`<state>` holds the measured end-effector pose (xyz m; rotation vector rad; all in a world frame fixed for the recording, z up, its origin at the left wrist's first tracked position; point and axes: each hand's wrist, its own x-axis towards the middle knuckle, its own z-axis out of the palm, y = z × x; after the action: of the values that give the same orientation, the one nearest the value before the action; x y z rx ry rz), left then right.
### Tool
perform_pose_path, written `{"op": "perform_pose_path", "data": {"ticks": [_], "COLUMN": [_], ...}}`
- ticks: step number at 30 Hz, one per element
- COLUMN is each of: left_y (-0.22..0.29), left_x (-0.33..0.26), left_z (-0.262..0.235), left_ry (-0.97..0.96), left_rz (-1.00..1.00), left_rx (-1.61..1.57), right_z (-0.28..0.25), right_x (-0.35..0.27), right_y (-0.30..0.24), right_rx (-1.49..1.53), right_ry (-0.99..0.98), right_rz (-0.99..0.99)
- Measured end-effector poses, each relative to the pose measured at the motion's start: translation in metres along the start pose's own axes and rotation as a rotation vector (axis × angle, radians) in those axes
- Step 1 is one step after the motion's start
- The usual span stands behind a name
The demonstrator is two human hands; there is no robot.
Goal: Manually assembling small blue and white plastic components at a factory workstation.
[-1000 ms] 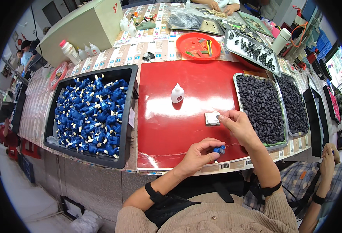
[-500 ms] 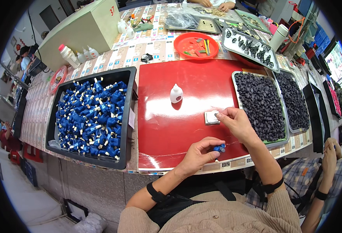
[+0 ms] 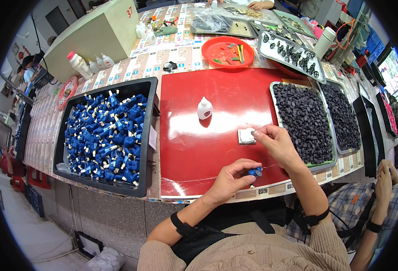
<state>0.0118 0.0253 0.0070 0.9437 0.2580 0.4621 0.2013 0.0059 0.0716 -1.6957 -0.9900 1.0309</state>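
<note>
Near the front edge of the red mat [image 3: 194,167], my left hand [image 3: 233,180] is closed around a small blue plastic part [image 3: 255,172], whose end pokes out past the fingertips. My right hand [image 3: 278,145] pinches a small dark piece [image 3: 253,133] at the right side of a small white square pad [image 3: 245,137]. Whether the piece touches the pad I cannot tell. Farther back on the mat stands a white squeeze bottle [image 3: 205,110], upright and apart from both hands.
To the left is a black tray [image 3: 151,101] of blue parts with pale tips; to the right, trays hold dark oval pieces [image 3: 303,122]. A red round tray [image 3: 208,54] with a yellow cutter and a tilted tray of black parts [image 3: 291,56] lie beyond. Another person sits at right.
Both hands keep nearly the same place and grip. My right hand has shifted very slightly with the dark piece. At the far side, another person's hands have moved.
</note>
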Motion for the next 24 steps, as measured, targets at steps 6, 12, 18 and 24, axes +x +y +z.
{"op": "perform_pose_path", "data": {"ticks": [6, 12, 18, 24], "left_y": [0.0, 0.0, 0.0, -0.001], "left_x": [0.001, 0.001, 0.001, 0.001], "left_z": [0.0, 0.001, 0.001, -0.003], "left_ry": [0.0, 0.005, 0.007, -0.019], "left_rz": [0.005, 0.006, 0.013, -0.006], "left_rx": [-0.003, 0.016, 0.007, 0.047], "right_z": [-0.002, -0.005, -0.007, -0.01], "right_x": [0.001, 0.001, -0.001, 0.004], "right_y": [-0.006, -0.011, -0.014, -0.009], "right_rx": [-0.032, -0.095, 0.016, -0.003], "right_ry": [0.004, 0.002, -0.003, -0.015], "right_rz": [0.014, 0.026, 0.046, 0.086]}}
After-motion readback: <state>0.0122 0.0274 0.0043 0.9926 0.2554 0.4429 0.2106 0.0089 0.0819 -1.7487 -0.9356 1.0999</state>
